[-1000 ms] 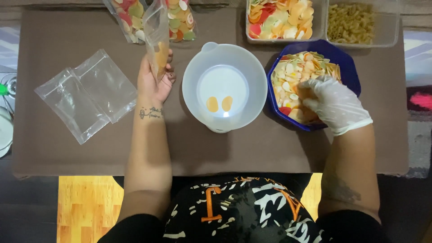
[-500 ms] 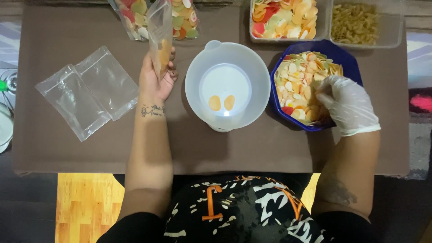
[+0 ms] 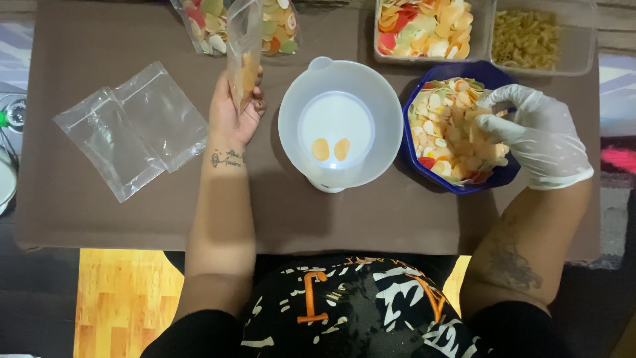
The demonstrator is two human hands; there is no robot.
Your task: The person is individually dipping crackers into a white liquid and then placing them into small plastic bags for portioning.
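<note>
We noted the gloved right hand [image 3: 533, 136] curled loosely, fingers pinching coloured chips above the blue bowl [image 3: 493, 176]. The bare left hand [image 3: 233, 113] was closed around a small clear bag [image 3: 244, 50], held upright. Between them stood a white bowl [image 3: 371, 86] holding two orange chips [image 3: 330, 149].

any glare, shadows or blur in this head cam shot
Head view: even overhead light; soft shadows fall toward the person, beneath the white bowl and the blue bowl. Mild glare on the empty clear bags and on the small bag in the left hand. The gloved right hand looks slightly soft. The table's edges bow a little, from the wide lens.
</note>
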